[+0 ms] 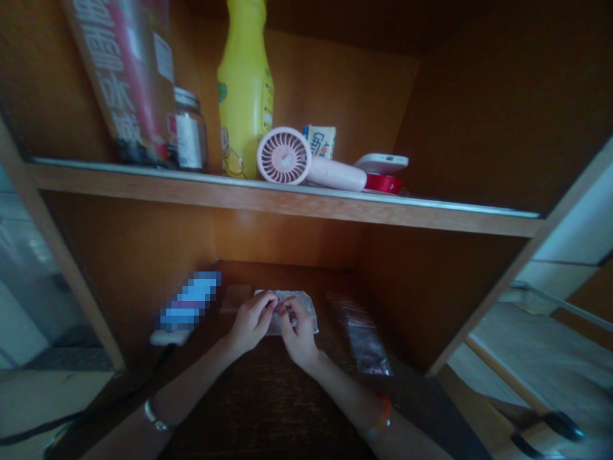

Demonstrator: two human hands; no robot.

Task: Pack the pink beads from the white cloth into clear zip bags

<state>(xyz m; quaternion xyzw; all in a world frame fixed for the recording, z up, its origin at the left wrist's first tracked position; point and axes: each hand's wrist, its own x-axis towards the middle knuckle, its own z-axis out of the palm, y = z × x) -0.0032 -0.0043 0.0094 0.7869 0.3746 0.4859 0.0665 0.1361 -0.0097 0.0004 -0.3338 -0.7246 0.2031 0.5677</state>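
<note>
My left hand (252,321) and my right hand (297,329) meet over a pale, crinkled sheet or packet (306,312) on the dark wooden desk (258,409). Both hands have thumb and forefinger pinched together, with the fingertips almost touching. Whatever lies between the fingertips is too small to make out. To the right of my right hand lies a clear plastic zip bag (366,342) with small dark bits in it. A faint flat clear piece (236,299) rests left of the sheet.
At left, a blurred-out phone (191,300) leans on a white stand with a black cable (100,412). The shelf edge (287,199) above carries a pink handheld fan (285,156), a yellow bottle (246,89), a jar (190,131), a tall bag (129,76) and a white device (383,163).
</note>
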